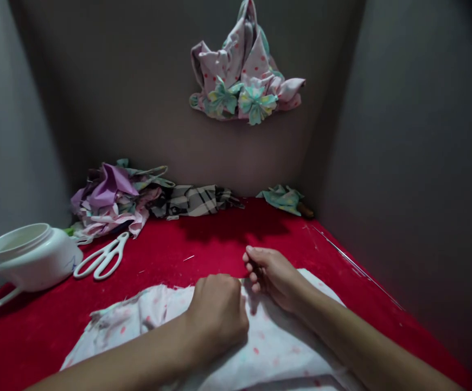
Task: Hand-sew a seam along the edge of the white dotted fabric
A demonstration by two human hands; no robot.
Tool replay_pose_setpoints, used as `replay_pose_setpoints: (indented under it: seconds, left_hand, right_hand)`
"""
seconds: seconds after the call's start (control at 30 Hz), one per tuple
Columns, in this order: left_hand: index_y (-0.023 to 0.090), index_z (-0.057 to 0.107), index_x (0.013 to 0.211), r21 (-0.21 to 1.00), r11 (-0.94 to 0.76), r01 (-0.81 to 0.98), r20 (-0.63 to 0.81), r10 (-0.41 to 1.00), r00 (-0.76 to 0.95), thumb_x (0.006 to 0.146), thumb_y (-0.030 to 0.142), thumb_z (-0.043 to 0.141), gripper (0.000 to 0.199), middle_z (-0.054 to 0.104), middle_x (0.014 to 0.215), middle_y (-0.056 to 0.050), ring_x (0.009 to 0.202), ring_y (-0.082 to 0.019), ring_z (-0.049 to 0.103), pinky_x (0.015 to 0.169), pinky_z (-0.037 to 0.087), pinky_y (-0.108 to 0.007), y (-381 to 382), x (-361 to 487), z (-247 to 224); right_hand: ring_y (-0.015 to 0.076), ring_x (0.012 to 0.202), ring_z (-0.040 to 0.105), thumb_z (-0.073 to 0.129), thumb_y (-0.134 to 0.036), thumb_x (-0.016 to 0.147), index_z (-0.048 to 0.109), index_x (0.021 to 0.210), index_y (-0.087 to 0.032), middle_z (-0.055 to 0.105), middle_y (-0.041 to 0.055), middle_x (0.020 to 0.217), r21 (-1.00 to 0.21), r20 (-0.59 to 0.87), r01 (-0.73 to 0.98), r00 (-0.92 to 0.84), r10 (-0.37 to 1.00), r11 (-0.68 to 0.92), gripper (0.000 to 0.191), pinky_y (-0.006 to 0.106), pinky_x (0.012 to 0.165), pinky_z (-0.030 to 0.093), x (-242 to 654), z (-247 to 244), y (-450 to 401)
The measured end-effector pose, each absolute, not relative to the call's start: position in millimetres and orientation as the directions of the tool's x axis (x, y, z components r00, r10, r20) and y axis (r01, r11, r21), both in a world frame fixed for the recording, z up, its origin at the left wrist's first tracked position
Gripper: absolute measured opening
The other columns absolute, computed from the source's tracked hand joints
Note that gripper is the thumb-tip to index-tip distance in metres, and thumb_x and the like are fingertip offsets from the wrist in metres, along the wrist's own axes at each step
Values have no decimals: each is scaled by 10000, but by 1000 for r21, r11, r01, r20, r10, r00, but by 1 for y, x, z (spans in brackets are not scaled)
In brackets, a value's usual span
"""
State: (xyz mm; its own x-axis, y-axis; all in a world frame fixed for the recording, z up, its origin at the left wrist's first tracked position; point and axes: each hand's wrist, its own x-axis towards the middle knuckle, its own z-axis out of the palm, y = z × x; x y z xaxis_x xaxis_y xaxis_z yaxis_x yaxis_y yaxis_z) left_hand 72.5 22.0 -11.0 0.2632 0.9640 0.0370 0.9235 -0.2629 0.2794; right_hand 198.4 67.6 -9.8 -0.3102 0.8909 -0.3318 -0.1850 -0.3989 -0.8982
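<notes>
A white cloth with pink and red dots (256, 350) lies across the red surface in front of me, its upper edge frayed. My left hand (219, 312) is closed over the cloth's far edge and grips it; the fingertips are turned away from view. Just right of it, my right hand (270, 274) is raised slightly above the cloth, thumb and forefinger pressed together and the other fingers curled. Whatever is in that pinch is too small to make out. A thin pale needle-like piece (189, 258) lies beyond the left hand.
White-handled scissors (102, 258) and a white pot with a handle (36, 266) stand at left. Behind them are a fabric scrap heap (112, 195) and plaid cloth (197, 200). Green cloth (281, 199) lies at back right. A dotted garment with flowers (250, 70) hangs on the back wall.
</notes>
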Motion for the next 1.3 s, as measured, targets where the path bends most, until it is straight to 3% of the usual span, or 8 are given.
replay_pose_setpoints:
  seconds: [0.13,0.27,0.43,0.6,0.8,0.93,1.07,1.3]
  left_hand:
    - [142,565,570,632,-162,758,-45,969,245,692,196,431,189,554,524,-21,502,-126,483,477,310,-225,29,55,-20]
    - [134,522,565,837,26,547,-124,982,143,721,239,439,206,470,454,18,438,-90,404,428,286,-200,31,46,-24]
    - [148,582,630,814,-122,568,25,984,176,747,225,443,197,549,576,-9,554,-113,481,523,345,-214,23,50,-24]
    - [166,550,619,556,-388,735,155,917,366,739,151,418,179,535,621,-31,558,-121,469,528,320,-238,16,54,-28]
    - [174,559,630,395,-346,851,93,937,338,696,112,421,165,526,642,-37,556,-130,467,505,277,-251,26,55,-24]
    - [164,600,622,513,-280,812,93,958,272,670,107,437,179,567,645,-37,604,-137,504,546,317,-238,40,55,-24]
    - [145,622,632,691,-170,703,12,974,224,648,138,444,180,592,582,-19,556,-128,515,511,332,-221,52,52,-29]
    - [142,609,605,719,-183,670,47,975,216,649,150,442,173,575,554,-8,546,-126,500,504,325,-221,56,52,-33]
  right_hand:
    - [32,275,340,443,-317,791,497,580,-140,417,-62,396,-905,-343,-137,-325,881,-403,281,116,243,263,204,-26,66]
    - [26,230,338,447,-361,765,522,502,-127,440,-48,338,-914,-406,177,-442,800,-366,361,114,215,159,206,-20,64]
    - [35,205,303,444,-276,706,529,457,-146,450,-46,297,-871,-464,393,-454,761,-296,294,135,211,152,198,-11,64]
    - [31,240,293,484,-129,556,522,415,-147,428,-58,300,-838,-487,458,-382,785,-297,147,140,239,160,197,-12,66]
    - [53,330,384,475,-116,549,573,508,-136,492,-36,404,-882,-248,462,-284,926,-95,108,152,315,256,199,-21,63]
    - [92,395,461,471,-153,634,607,577,-150,558,-9,445,-798,24,561,-334,942,220,148,178,380,297,200,-28,59]
    - [106,479,488,482,-164,678,624,619,-161,588,7,531,-578,270,653,-413,870,489,154,201,470,311,203,-33,56]
    - [98,493,463,425,-174,773,623,681,-164,564,10,559,-170,433,687,-592,680,707,219,240,484,224,208,-38,59]
